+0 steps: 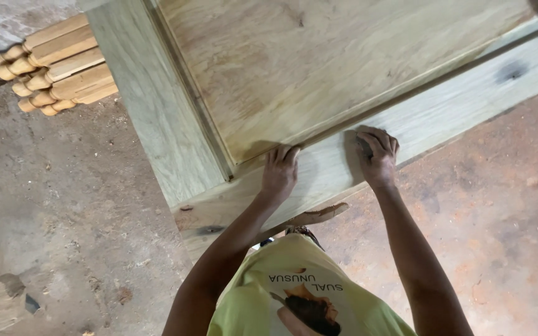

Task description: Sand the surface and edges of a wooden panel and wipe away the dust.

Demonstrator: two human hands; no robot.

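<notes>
A large wooden door frame (406, 124) lies flat and fills the upper middle of the view, its pale rails bordering a recessed plywood panel (319, 62). The near rail runs slantwise from lower left to upper right, and both hands rest on it. The left hand (279, 171) lies palm down with its fingers flat, fingertips touching the groove where the panel meets the rail; its grip is open, holding nothing. The right hand (376, 155) presses down just beside that same groove, fingers curled over a small dark piece (363, 147) that is mostly hidden, so what it is cannot be told. The two hands are near each other but apart, with bare rail between them.

The rail's outer edge overhangs the dusty concrete floor (63, 199), which lies open to the left and right of the person's arms. A bundle of turned wooden posts (54, 68) lies at the upper left, well apart from the hands.
</notes>
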